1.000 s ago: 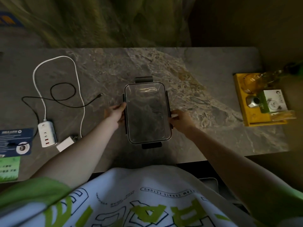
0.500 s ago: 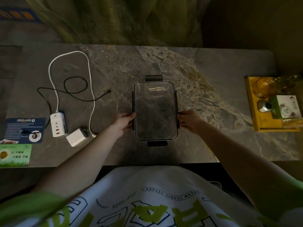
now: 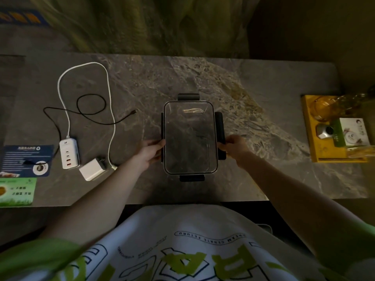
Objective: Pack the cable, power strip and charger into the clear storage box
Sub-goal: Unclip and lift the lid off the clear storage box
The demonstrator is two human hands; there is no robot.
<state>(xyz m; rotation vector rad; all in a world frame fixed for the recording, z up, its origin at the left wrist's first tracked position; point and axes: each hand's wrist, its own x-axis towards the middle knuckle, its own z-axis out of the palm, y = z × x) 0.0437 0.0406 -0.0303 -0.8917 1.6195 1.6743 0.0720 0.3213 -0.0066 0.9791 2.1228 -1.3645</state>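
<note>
Gripping the box [image 3: 189, 136] from both sides, the person has the left hand [image 3: 151, 152] curled narrowly round its left wall, fingertips [image 3: 160, 143] on the black clip there. The right hand [image 3: 233, 147] pinches the latch [image 3: 220, 126] on the right wall, which stands out from the box's side. Whether the thumb is under or over the latch cannot be told.

The box is clear, its lid on, and the table's [image 3: 274, 88] marble pattern shows through it. It stands at the middle of the table, nearer the near edge, with one black clip at its far end and one at its near end.

Toward the table's left end lies the cable [image 3: 91, 110], black and loosely looped. The white strip [image 3: 69, 153] lies nearer the near edge, with its own white cord arching toward the far edge. The white charger [image 3: 92, 169] lies just beside the strip, prongs up.

At the left edge lie a blue card [image 3: 26, 159] and a green card [image 3: 16, 191]. Their print is too small to read.

At the right edge sits a yellow tray [image 3: 316, 151] with glassware and a small white and green carton [image 3: 351, 134], whose label is unreadable.

The person's shirt [image 3: 182, 250] carries big green letters and a ring of small text, seen upside down and not surely legible.
</note>
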